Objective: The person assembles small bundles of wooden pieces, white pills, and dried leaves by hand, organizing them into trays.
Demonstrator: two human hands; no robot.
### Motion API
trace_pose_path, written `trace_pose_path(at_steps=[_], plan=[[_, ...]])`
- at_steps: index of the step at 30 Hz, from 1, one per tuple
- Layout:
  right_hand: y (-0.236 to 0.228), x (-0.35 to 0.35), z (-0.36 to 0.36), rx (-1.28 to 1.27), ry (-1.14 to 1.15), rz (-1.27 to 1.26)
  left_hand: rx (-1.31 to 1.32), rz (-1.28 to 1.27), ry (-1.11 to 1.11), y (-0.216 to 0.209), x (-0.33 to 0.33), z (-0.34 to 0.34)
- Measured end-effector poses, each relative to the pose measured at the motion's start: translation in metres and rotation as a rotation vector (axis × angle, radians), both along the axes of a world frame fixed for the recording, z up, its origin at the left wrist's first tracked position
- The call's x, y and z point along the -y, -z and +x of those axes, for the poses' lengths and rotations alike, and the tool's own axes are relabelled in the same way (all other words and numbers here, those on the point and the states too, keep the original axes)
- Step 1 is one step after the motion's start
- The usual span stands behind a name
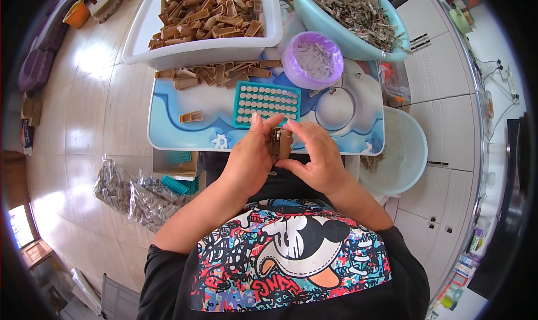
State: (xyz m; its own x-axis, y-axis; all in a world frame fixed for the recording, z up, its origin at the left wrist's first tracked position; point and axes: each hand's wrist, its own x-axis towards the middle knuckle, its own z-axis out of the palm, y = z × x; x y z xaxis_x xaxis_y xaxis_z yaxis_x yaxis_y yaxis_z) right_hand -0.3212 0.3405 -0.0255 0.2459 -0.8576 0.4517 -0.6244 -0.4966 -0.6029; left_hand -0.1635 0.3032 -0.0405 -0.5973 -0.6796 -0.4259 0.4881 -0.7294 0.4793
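Between my two hands, just in front of the table's near edge, is a brown plastic casing [284, 143] with an open, hollow side and small pale bits near its top. My right hand [318, 156] pinches it with thumb and fingers from the right. On the other side my left hand [246, 159] is curled against it, its thumb raised. Just beyond my fingertips lies a teal tray [236, 104] holding rows of small round pale pieces. One loose brown casing [191, 117] lies left of the tray, and more brown casings [224, 72] are heaped behind it.
A white tub [207, 52] piled with brown casings stands at the back. Beside it are a purple-lined bowl [336, 68] of grey strips and a light-blue basin [308, 23] of wrapped pieces. A pale basin [412, 152] sits right of the table [185, 141]; clear bags [148, 199] lie on the left floor.
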Motion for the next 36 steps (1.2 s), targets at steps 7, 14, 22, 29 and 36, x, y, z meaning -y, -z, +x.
trace_pose_path(at_steps=[7,14,22,29,36], plan=[[0.009,0.002,0.004,-0.032,-0.005,-0.024,0.052,-0.018,0.025,0.0,0.0,-0.002],[0.013,0.004,0.007,-0.067,-0.008,-0.051,0.048,-0.029,0.042,0.006,-0.002,0.002],[0.022,0.006,0.002,-0.064,0.025,-0.025,0.046,-0.06,0.141,0.01,0.002,0.006],[0.02,0.007,-0.01,0.167,0.038,0.154,0.153,-0.168,0.103,0.01,-0.003,-0.001],[0.023,0.005,-0.017,0.328,0.039,0.299,0.494,-0.836,0.116,-0.005,-0.005,0.001]])
